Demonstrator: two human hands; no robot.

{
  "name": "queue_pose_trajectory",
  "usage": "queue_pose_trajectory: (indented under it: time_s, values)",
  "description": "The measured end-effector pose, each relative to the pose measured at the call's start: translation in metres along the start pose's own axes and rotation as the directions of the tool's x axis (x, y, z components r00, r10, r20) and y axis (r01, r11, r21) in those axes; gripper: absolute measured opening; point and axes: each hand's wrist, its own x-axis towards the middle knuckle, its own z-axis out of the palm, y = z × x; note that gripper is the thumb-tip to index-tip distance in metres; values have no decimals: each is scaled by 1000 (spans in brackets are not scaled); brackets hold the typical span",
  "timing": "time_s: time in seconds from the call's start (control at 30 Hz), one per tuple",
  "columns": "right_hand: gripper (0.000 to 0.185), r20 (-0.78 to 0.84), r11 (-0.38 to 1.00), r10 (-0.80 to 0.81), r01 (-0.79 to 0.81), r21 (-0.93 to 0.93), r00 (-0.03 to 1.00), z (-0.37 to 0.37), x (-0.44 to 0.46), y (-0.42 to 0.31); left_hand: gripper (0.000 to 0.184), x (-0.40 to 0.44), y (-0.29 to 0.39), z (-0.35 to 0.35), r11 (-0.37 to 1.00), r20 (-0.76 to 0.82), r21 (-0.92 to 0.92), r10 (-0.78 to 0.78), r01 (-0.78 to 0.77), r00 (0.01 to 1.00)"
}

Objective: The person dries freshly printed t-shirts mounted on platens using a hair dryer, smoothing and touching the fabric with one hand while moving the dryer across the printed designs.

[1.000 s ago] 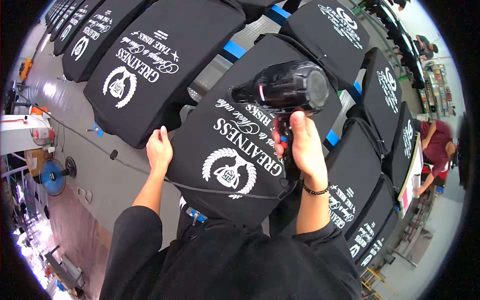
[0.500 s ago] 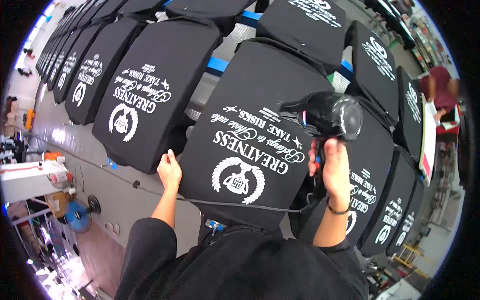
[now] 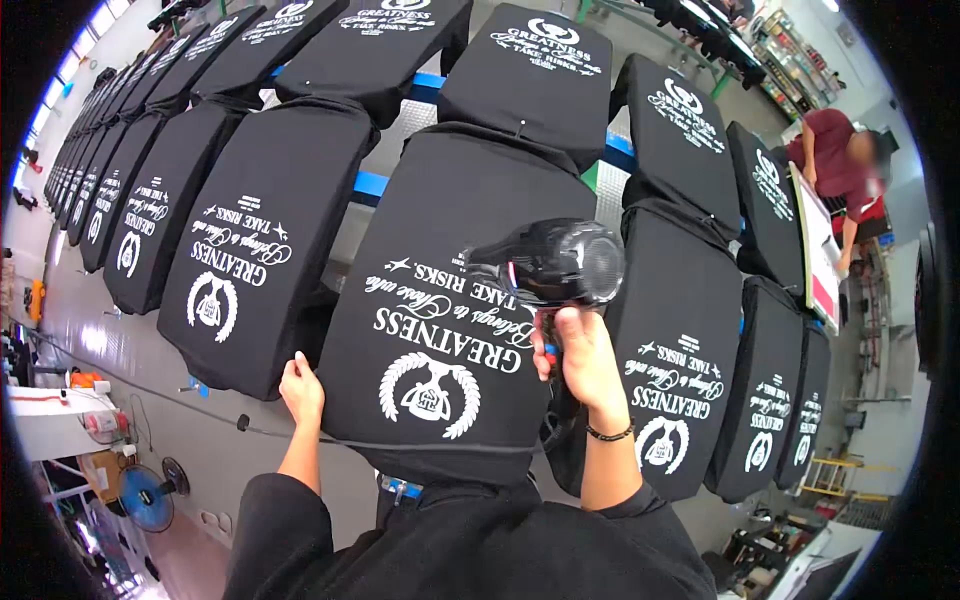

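My right hand (image 3: 583,365) is wrapped round the handle of a black hair dryer (image 3: 560,262), its nozzle pointing left over a black T-shirt (image 3: 470,200) with a white "GREATNESS" print. The dryer hides part of the lettering. The shirt lies stretched on a flat board. My left hand (image 3: 301,392) is at the left edge of this shirt, near the neighbouring black shirt (image 3: 285,180). Its fingers are closed together; what they hold, if anything, is hidden. The dryer's cord (image 3: 390,445) crosses the shirt's near end and runs left past my left forearm.
Rows of boards with the same printed black shirts (image 3: 675,370) stretch left and right. Blue rails (image 3: 370,186) show between the rows. At the right a person in a maroon top (image 3: 835,150) leans over a framed screen (image 3: 815,250). A blue fan (image 3: 147,497) stands lower left.
My view has shifted, so the shirts sit lower and further left. The dryer is turned more level and still over the same shirt. The person at the right now reaches across the frame.
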Motion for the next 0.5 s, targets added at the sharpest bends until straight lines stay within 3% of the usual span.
queue_pose_trajectory:
  time_s: [0.03,0.1,0.17,0.23,0.3,0.43,0.47,0.5]
  values:
    - [63,30,991,3,-7,137,1000,-7,0,5,49,0,0,0,1000,3,-2,-3,3,1000]
    - [66,-10,998,-28,29,62,1000,-5,-2,4,48,-1,-2,3,999,-31,-42,19,-21,999]
    - [70,-5,979,-59,57,-194,998,-4,4,12,47,-4,0,0,996,-68,-75,43,-48,997]
    - [72,7,983,-66,66,-172,998,-3,10,12,47,-9,11,-7,996,-59,-61,64,-68,996]
    - [70,-11,998,34,-33,53,999,-5,12,14,47,-9,9,-8,996,-55,-55,61,-64,997]
    - [51,-39,999,19,-20,-44,999,-15,-9,12,48,-9,8,-6,997,-44,-66,34,-37,998]
    - [64,-36,1000,-4,4,-22,999,-20,-16,13,48,-8,6,-5,996,-56,-80,46,-50,997]
    - [63,-80,999,31,-32,-17,996,-28,-25,20,48,-8,6,-4,995,-57,-91,44,-49,997]
